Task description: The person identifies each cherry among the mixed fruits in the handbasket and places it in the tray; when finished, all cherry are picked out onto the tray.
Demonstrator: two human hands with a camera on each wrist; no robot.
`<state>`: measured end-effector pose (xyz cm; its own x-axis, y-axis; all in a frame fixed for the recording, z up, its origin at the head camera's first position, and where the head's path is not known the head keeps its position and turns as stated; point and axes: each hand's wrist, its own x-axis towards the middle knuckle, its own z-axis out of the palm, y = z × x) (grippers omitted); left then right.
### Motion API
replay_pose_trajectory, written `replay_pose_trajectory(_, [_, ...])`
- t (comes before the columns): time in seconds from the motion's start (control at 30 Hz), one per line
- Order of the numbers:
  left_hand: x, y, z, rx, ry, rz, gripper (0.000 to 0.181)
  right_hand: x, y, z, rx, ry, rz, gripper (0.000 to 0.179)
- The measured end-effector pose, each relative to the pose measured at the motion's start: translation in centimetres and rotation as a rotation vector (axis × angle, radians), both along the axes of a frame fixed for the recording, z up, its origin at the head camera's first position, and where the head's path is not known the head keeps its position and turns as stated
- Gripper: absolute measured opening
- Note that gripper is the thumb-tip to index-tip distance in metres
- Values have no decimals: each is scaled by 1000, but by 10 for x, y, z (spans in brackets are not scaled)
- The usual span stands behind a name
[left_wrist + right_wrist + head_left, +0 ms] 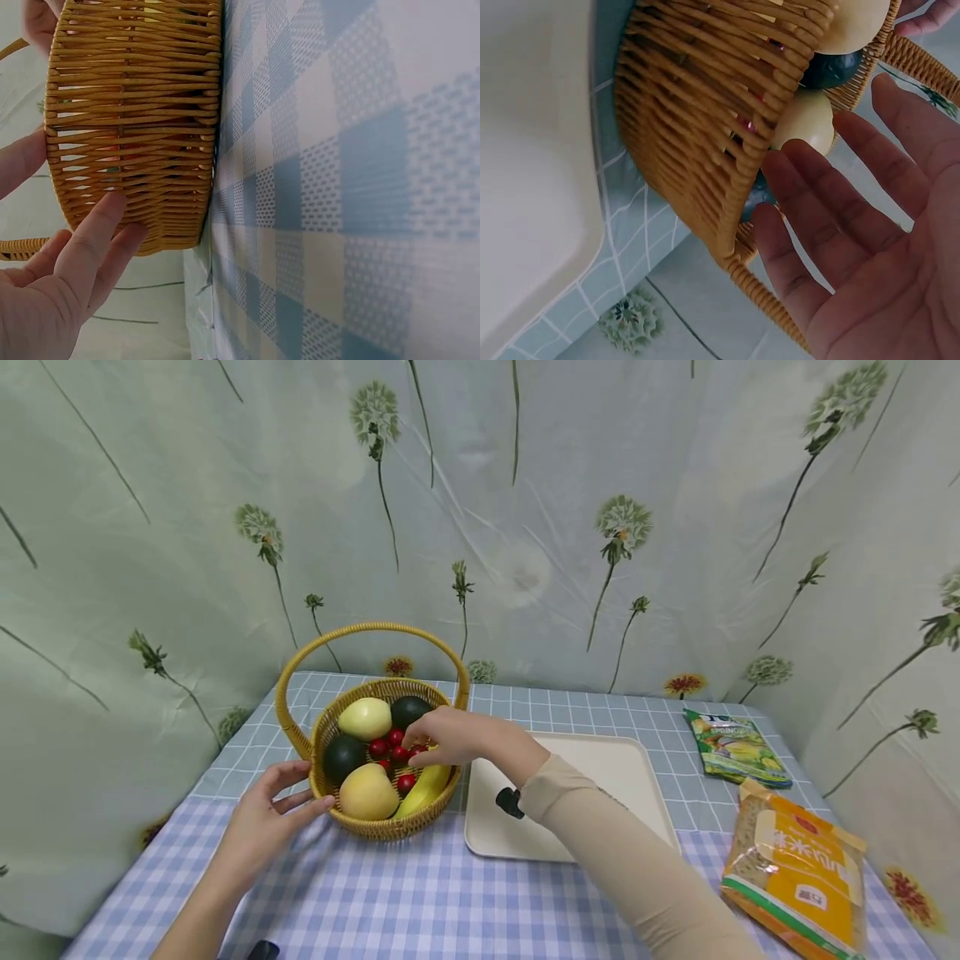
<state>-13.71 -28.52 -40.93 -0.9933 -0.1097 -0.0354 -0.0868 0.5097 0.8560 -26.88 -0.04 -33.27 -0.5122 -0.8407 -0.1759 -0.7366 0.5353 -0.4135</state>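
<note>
A wicker basket with a tall hooped handle stands left of centre. Inside it lie a banana, a peach-coloured round fruit, a pale yellow-green fruit, two dark green fruits and several small red fruits. My left hand touches the basket's left side with its fingers spread along the woven wall, thumb near the rim. Over the basket's right rim reaches my right hand, its fingers loosely bent above the fruit. The right wrist view shows nothing within its fingers.
Right of the basket lies a cream tray, partly behind the right forearm. A green packet is at the back right, with an orange bag of grain in front of it. A checked cloth covers the table.
</note>
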Motion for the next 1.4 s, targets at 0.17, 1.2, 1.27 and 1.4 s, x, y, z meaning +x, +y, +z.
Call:
replay_pose_trajectory(0.17, [-2,-3,2,88,4,-5,82,-6,-9,-4,25,-28,-27,39])
replay_pose_trajectory(1.2, [-50,-32,5,286,-148,-108,69,-27,-42,-14,229,-34,-149,31])
replay_pose_trajectory(1.27, [-49,-31,5,286,-144,-101,68,-28,-42,-14,220,-54,-155,24])
replay_pose_trajectory(1.4, [-49,-27,6,301,-127,-85,65,-32,-41,-16,226,-69,-159,18])
